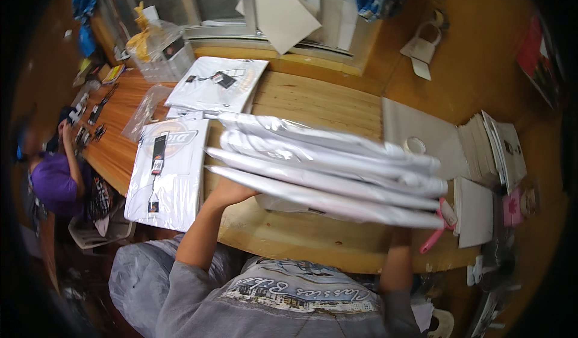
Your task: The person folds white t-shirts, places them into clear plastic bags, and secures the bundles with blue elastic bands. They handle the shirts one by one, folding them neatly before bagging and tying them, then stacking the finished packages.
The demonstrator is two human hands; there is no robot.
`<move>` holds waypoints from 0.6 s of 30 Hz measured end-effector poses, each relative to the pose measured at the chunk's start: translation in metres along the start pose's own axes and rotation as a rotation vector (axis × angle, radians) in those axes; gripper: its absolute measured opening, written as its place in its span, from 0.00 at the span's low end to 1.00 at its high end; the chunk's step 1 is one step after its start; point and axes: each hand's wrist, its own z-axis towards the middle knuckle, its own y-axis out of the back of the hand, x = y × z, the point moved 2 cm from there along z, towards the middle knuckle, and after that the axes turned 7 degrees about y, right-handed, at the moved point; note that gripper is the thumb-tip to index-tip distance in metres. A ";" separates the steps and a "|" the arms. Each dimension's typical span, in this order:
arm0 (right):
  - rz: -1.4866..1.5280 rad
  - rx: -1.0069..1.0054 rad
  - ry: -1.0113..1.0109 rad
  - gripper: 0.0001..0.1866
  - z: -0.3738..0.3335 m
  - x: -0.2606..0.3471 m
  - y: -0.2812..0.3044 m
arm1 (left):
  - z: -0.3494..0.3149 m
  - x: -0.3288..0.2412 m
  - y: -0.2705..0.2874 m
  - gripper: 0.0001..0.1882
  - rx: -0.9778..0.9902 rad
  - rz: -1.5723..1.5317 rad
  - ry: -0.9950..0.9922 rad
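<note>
A thick stack of folded white garments (328, 163) in clear, shiny bags spans the middle of the view, tilted and blurred at its right end. My left hand (232, 191) grips its left end from the near side, the fingertips hidden under the stack. My right forearm comes up to the stack's near right edge, which covers my right hand completely. Left of the stack lies a pile of bagged white garments (180, 175) with dark hang tags. Behind that is another bagged white pile (208, 88), also tagged.
The wooden table (319, 97) carries a tape roll (415, 144), a pink-handled tool (438, 232) and stacks of pale card (478, 151) at the right. A clear plastic bin (165, 58) stands at the back left. A person in purple (57, 181) works at the far left.
</note>
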 end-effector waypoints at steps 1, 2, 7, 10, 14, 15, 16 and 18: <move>-0.047 0.008 0.010 0.31 0.001 -0.010 -0.008 | -0.002 0.008 -0.001 0.23 0.015 -0.116 -0.070; -0.128 -0.021 0.004 0.32 -0.004 -0.021 -0.013 | -0.003 0.006 -0.005 0.24 0.010 -0.097 -0.066; -0.071 -0.259 -0.073 0.33 0.003 -0.029 -0.025 | 0.016 -0.012 -0.017 0.30 -0.281 -0.342 -0.138; 0.359 -0.361 -0.092 0.31 0.027 -0.004 -0.032 | 0.033 -0.007 -0.015 0.31 -0.300 -0.329 -0.100; 0.486 -0.089 -0.447 0.25 0.026 -0.064 -0.064 | 0.042 0.057 -0.031 0.31 -0.168 0.010 0.330; 0.437 -0.049 -0.462 0.25 0.022 -0.078 -0.080 | 0.040 0.083 -0.039 0.31 -0.145 0.152 0.433; 0.447 -0.033 -0.465 0.25 0.020 -0.084 -0.086 | 0.039 0.096 -0.042 0.30 -0.113 0.292 0.530; 0.454 -0.013 -0.488 0.25 0.014 -0.096 -0.085 | 0.033 0.078 -0.035 0.29 -0.106 0.383 0.524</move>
